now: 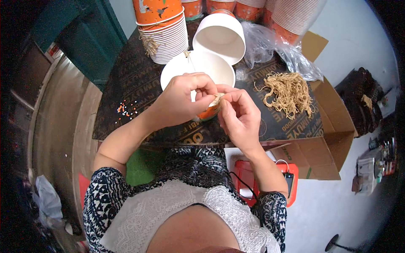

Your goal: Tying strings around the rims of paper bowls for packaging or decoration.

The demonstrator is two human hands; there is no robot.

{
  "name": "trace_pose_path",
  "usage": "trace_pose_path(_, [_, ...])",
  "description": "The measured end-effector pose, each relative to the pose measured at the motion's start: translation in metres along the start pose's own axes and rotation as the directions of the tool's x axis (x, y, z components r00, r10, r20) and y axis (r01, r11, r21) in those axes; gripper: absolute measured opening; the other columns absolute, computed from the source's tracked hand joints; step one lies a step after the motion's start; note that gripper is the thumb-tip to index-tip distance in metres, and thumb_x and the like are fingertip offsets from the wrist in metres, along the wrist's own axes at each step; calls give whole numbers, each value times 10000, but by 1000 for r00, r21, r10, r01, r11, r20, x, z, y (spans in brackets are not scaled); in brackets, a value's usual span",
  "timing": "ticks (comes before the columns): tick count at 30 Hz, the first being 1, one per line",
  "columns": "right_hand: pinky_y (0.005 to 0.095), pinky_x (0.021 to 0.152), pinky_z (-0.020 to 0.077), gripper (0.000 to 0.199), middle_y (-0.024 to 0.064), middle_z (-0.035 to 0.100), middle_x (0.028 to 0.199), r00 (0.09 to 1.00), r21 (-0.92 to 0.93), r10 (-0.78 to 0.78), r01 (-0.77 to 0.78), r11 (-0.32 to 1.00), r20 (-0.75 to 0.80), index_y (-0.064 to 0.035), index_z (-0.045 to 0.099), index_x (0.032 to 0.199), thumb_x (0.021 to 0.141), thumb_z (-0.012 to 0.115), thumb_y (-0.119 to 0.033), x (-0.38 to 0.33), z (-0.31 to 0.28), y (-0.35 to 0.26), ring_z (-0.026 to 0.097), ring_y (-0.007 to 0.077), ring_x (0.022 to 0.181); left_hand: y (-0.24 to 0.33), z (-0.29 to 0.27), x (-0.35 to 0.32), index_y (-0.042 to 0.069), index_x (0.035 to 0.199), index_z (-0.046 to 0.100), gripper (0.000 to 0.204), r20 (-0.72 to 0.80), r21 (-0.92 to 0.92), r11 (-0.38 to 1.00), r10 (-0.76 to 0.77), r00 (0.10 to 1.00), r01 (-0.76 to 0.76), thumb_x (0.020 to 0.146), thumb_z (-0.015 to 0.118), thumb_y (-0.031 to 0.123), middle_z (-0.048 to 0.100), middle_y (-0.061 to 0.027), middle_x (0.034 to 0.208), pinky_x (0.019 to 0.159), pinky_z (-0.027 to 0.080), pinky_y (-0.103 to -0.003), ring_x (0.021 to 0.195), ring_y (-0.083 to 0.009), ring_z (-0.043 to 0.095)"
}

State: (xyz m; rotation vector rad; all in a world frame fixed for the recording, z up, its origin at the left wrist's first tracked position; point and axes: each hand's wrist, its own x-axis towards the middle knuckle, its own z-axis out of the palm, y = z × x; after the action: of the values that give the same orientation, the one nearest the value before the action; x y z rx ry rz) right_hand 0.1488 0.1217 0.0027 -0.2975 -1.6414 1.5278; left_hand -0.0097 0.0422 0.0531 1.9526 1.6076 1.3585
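Beads (126, 109), tiny orange and white ones, lie scattered on the dark printed tabletop (126, 80) at the far left, well clear of the work. Further right, a tall stack of ribbed paper cups (166, 36) lies tipped on its side with a small tuft of string on it, close enough to draw from. Just beside it an empty white cup (219, 36) lies with its mouth toward the person, and below it sits an open white paper bowl (185, 69), directly behind the hands. The left hand (181, 101) has its fingers closed in a pinch on a small pale string piece (217, 100), meeting the right hand (238, 118), whose fingers are also closed on that same piece; the two seem to pull against each other to work it. Beneath them an orange cup (209, 113) is partly hidden, apparently steadied by the hands. To the right a loose heap of tan strings (289, 92) rests within easy reach, beside crumpled clear plastic wrap (270, 46) and an open cardboard box (333, 130).
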Motion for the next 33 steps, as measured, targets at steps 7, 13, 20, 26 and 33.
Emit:
trace_pose_path(7, [238, 583, 458, 26, 36, 599, 776, 996, -109, -68, 62, 992, -59, 16, 563, 948, 928, 567, 0, 0, 3, 8, 537, 73, 646, 1, -2, -3, -1, 800, 585, 57, -7, 177, 975, -132, 991, 131, 815, 638, 12, 574, -57, 737, 710, 465, -290, 742, -148, 554])
trace_pose_path(13, [263, 593, 470, 37, 80, 601, 797, 974, -283, -220, 197, 939, -52, 17, 554, 961, 929, 567, 3, 1, 2, 10, 564, 128, 638, 1, 0, -5, 7, 779, 579, 61, 4, 347, 938, -2, 1000, 0, 807, 632, 1, 581, -59, 729, 706, 456, -307, 735, -177, 563])
trace_pose_path(20, [267, 617, 487, 40, 107, 645, 883, 997, -44, -81, 80, 996, -12, 28, 551, 974, 940, 541, 10, 0, 5, 1, 585, 151, 654, 1, 0, -3, 8, 778, 581, 66, -82, 238, 967, 115, 990, -92, 810, 636, -9, 573, -52, 729, 697, 444, -290, 695, -156, 547])
trace_pose_path(26, [295, 621, 483, 27, 112, 622, 845, 981, -211, -193, 191, 959, 14, 23, 560, 947, 922, 557, 14, 2, 2, 7, 589, 177, 669, -3, 2, -3, 10, 776, 572, 79, -115, 184, 983, 42, 992, -20, 804, 644, -10, 562, -48, 725, 670, 432, -269, 670, -139, 524])
trace_pose_path(33, [294, 589, 444, 22, 95, 543, 769, 859, -447, -512, 454, 771, -12, 17, 595, 869, 879, 614, 22, 10, 2, 5, 533, 179, 633, 2, 2, -10, 64, 782, 538, 120, -46, 414, 908, 91, 995, -64, 774, 634, -7, 550, -26, 734, 859, 404, -399, 657, -196, 540])
